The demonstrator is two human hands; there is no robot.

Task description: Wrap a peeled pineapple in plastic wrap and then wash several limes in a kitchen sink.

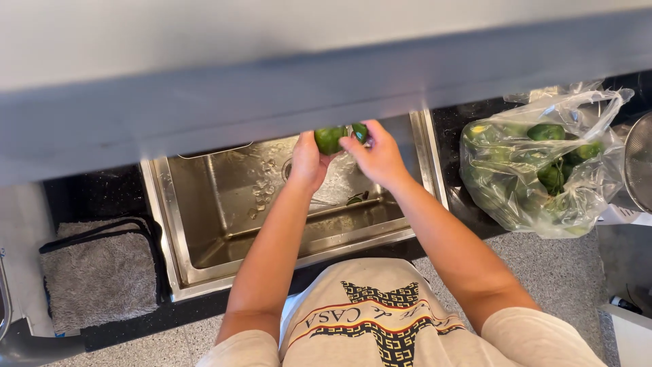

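While the person is standing at the steel sink [204,224], both hands are raised over its far side, near the middle. The left hand [307,162] is curling around a green fruit [330,139]; the fingers are wrapping it from below and from the side, so the hand is about half closed and the fruit is sitting in its grip. The right hand [377,155] is touching a second green fruit [360,131], which is just beside the first one. Its fingers are bending over this fruit, but most of it is hidden behind the hand and under the grey shelf edge above, so I cannot tell if the hand is really gripping it or only pressing on it. The two fruits are almost touching each other. Water drops are lying on the sink bottom under the hands, and a small dark leaf [354,199] is lying there too. On the dark counter to the right, a clear plastic bag [543,163] is holding more green fruits. On the left, a grey mat [102,272] is lying flat.
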